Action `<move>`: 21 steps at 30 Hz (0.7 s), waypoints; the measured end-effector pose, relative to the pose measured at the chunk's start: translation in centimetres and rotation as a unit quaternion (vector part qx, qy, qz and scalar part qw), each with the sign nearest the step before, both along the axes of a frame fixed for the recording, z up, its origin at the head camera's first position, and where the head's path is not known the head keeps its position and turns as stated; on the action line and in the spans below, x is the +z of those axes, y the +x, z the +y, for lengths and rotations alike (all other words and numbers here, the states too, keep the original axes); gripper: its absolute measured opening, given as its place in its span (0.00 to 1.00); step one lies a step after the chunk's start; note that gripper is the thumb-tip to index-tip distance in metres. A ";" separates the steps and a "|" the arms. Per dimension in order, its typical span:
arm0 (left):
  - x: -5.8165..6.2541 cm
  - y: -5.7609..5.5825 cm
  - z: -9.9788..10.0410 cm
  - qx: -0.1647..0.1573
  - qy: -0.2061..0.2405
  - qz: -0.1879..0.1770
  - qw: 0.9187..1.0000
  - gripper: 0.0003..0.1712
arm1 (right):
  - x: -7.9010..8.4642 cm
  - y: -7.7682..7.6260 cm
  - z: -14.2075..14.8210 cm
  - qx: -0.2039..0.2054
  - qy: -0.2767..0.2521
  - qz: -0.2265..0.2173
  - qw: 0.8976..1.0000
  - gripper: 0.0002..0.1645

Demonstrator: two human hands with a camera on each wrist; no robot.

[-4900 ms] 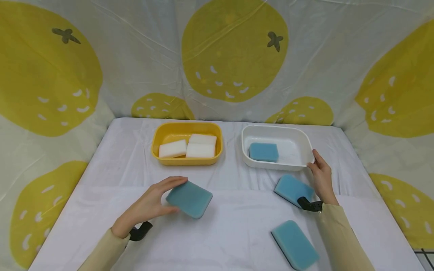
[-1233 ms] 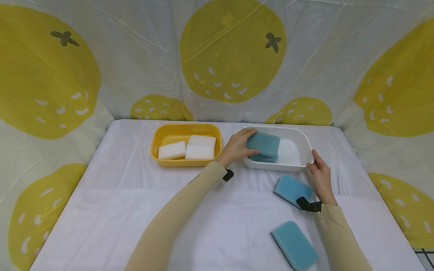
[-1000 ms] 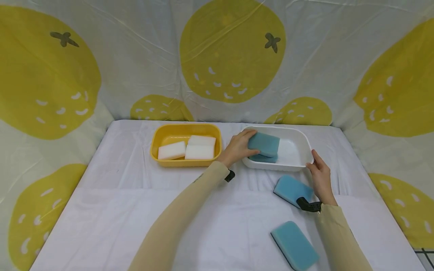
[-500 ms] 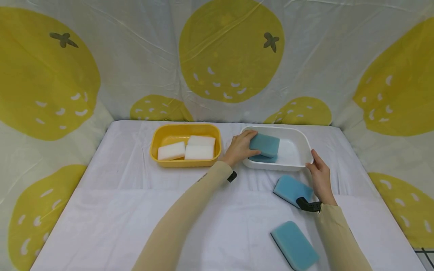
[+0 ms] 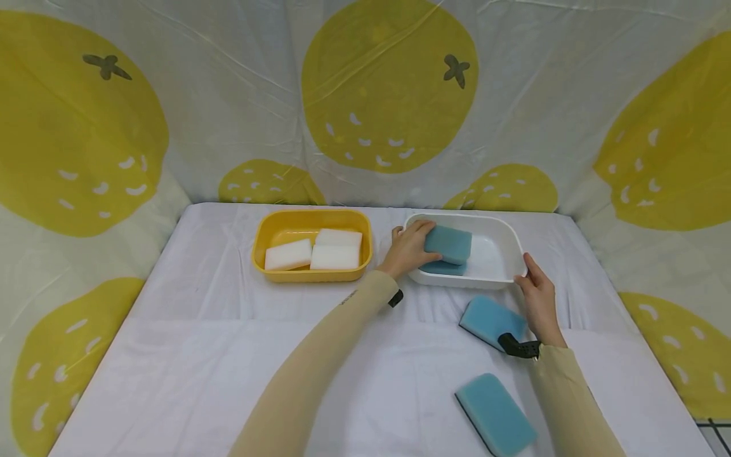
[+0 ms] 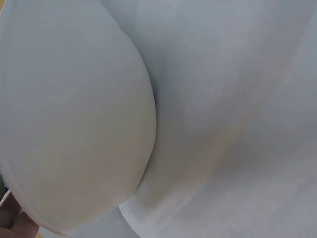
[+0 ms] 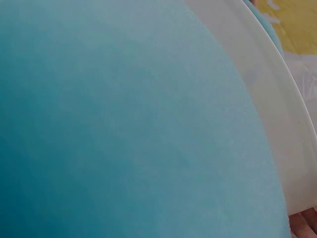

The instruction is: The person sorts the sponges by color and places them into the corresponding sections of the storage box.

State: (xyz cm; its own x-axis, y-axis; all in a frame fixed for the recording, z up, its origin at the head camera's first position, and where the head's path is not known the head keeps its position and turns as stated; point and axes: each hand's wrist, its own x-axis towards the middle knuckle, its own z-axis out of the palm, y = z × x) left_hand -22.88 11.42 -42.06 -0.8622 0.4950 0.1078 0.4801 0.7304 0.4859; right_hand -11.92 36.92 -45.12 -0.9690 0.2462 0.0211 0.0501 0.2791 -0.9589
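My left hand (image 5: 407,249) reaches over the left rim of the white tub (image 5: 495,279), thumb and fingers pinching the left end of a blue-green sponge (image 5: 449,244). That sponge lies over a second blue sponge (image 5: 444,268), mostly hidden beneath it. At the tub's right end my right hand (image 5: 539,298) grips the rim between thumb and fingers. In the left wrist view the tub's outer wall (image 6: 74,109) fills the left half. A close blue sponge (image 7: 129,124) covers most of the right wrist view, with the tub's wall (image 7: 282,129) behind it.
A yellow tub (image 5: 312,276) with several white sponges (image 5: 335,257) stands at the left. On the white cloth near my right forearm lie a blue sponge (image 5: 488,319) and another dark-backed blue sponge (image 5: 495,414). A lemon-print curtain (image 5: 365,184) hangs behind.
From the cloth at front left, my left hand has carried the sponge into the white tub, onto the other one. Lately hand and sponge shifted slightly right. My right hand has stayed on the rim.
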 end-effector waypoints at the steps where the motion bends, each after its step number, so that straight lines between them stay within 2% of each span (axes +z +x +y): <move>1: -0.1 0.0 0.0 0.001 -0.001 -0.002 1.000 0.43 | 0.0 0.0 0.0 0.000 0.000 0.001 1.000 0.34; 7: -0.6 0.1 0.0 -0.001 -0.013 -0.009 1.000 0.45 | -0.2 0.0 0.1 0.000 0.006 -0.003 1.000 0.34; 14: -0.6 0.0 -0.6 -0.012 -0.003 -0.014 1.000 0.45 | 0.0 -0.2 0.3 0.002 0.014 -0.012 1.000 0.34; 21: -0.5 0.1 -1.5 -0.022 0.059 -0.026 0.998 0.43 | 0.3 -0.1 0.2 -0.002 0.017 -0.016 1.000 0.34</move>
State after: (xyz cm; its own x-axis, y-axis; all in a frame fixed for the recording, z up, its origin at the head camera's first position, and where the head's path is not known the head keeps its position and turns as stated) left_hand -22.76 9.93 -42.53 -0.8457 0.5195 0.1224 0.4822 0.6453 0.5926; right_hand -12.06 37.08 -44.78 -0.9685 0.2489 -0.0024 0.0824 0.3115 -0.9467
